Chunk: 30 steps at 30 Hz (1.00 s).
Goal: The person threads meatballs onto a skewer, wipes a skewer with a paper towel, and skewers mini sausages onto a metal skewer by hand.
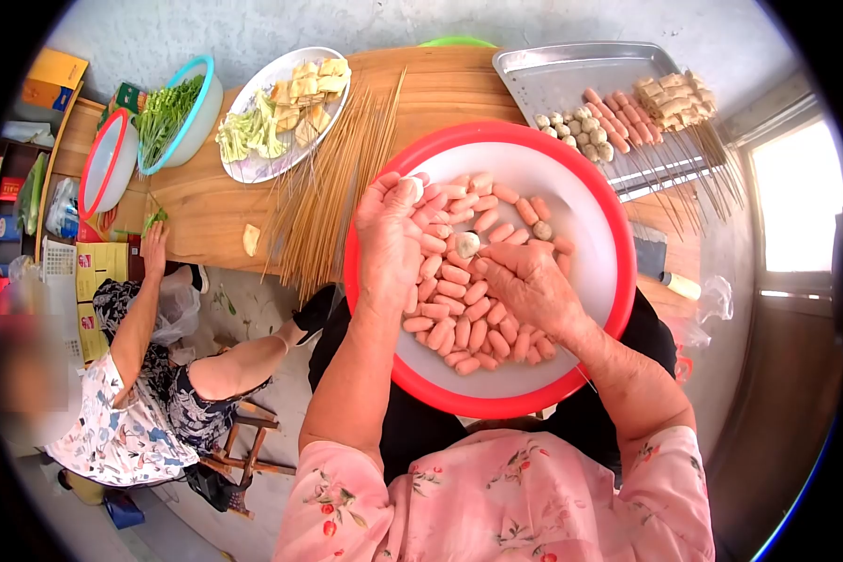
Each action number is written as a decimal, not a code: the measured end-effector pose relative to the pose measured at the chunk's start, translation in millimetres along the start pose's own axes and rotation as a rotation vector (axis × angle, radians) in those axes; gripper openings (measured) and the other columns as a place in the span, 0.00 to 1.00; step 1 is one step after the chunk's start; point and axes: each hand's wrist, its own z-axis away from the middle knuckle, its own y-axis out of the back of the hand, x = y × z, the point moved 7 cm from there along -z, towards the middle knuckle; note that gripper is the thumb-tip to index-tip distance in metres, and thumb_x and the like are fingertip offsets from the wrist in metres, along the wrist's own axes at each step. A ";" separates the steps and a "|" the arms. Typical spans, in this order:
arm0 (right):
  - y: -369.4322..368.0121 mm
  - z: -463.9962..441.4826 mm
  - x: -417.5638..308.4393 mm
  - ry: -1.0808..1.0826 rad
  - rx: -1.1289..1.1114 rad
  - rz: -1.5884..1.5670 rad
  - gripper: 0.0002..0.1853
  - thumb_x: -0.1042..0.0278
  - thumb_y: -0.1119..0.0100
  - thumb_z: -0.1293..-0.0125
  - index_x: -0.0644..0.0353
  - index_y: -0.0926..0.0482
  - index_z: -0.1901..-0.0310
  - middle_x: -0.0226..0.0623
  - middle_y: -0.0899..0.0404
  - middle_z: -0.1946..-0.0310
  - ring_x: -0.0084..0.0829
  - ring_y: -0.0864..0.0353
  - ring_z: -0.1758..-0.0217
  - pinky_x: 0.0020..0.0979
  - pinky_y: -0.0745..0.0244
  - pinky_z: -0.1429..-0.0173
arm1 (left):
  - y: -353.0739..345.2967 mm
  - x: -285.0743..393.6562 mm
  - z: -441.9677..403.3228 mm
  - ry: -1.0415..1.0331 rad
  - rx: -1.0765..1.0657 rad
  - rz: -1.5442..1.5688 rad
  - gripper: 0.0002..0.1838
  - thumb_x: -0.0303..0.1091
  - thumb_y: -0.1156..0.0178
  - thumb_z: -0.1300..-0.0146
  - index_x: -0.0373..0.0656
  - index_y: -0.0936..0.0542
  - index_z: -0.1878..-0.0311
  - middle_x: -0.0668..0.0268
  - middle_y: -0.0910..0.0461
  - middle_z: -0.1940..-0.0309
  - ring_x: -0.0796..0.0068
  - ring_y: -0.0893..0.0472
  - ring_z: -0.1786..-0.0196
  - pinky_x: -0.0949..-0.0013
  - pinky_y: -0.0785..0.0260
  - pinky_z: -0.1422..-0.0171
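In the head view, my left hand (391, 229) is closed over the left side of a white basin with a red rim (490, 405), with a small white ball (416, 188) between its thumb and fingers. My right hand (532, 286) is pinched over the middle of the basin. A pale ball (466, 244) sits at its fingertips, and a thin skewer (586, 377) shows past the wrist; the grip hides the part between. Many small pink sausages (455, 307) fill the basin, with a greyish ball (542, 229) among them.
Loose bamboo skewers (323, 201) lie left of the basin. Behind it, a metal tray (571, 80) holds filled skewers. A cleaver (660, 258) lies at right. An oval plate (253, 167) and a basin of greens (211, 108) stand at left, near a seated person (136, 403).
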 end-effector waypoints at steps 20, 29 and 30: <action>13.2 2.9 -15.9 0.120 0.038 0.028 0.06 0.71 0.45 0.36 0.65 0.22 0.67 0.41 0.26 0.76 0.34 0.27 0.68 0.33 0.33 0.63 | 1.5 1.8 -7.3 0.045 -0.167 0.051 0.13 0.38 0.46 0.33 0.39 0.24 0.53 0.61 0.22 0.61 0.75 0.26 0.65 0.73 0.31 0.61; 13.4 4.6 -16.0 0.133 0.050 0.080 0.07 0.70 0.45 0.36 0.64 0.22 0.67 0.40 0.26 0.76 0.32 0.28 0.69 0.32 0.34 0.63 | -5.7 6.0 -3.5 0.031 -0.168 -0.025 0.14 0.35 0.45 0.33 0.37 0.26 0.48 0.59 0.23 0.62 0.78 0.28 0.67 0.75 0.33 0.64; 13.1 4.2 -17.0 0.140 0.051 0.084 0.07 0.70 0.45 0.36 0.64 0.22 0.67 0.40 0.26 0.76 0.32 0.28 0.69 0.32 0.34 0.63 | -5.3 6.1 -3.9 0.034 -0.165 -0.025 0.14 0.35 0.45 0.33 0.37 0.26 0.48 0.59 0.23 0.62 0.78 0.28 0.67 0.75 0.33 0.64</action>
